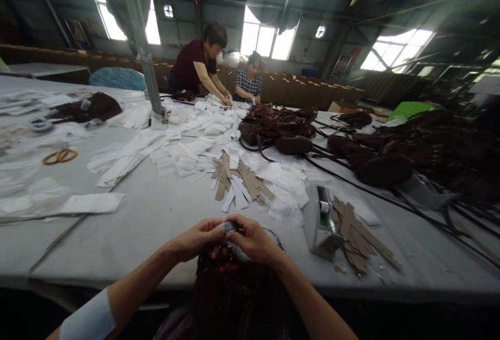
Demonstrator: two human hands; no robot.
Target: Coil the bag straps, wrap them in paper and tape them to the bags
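Observation:
My left hand point(209, 234) and my right hand point(252, 240) meet at the table's near edge, fingers closed on a pale grey wrapping piece point(229, 226). It looks like thin foam or paper; its exact material is hard to make out. Just beneath my hands is a dark brown bag point(222, 288), mostly in shadow, with a small reddish glint near its top. A thin dark cord or strap point(275, 236) curves out behind my right hand. What the wrapping covers is hidden by my fingers.
Tape dispenser point(322, 225) and cardboard strips point(361, 241) lie to the right. Ahead are more strips point(250, 178), white sheets point(187, 150) and piled brown bags point(277, 126). Yellow-handled scissors point(60, 156) lie left, near a metal post point(142, 43). Two people point(195, 66) work across the table.

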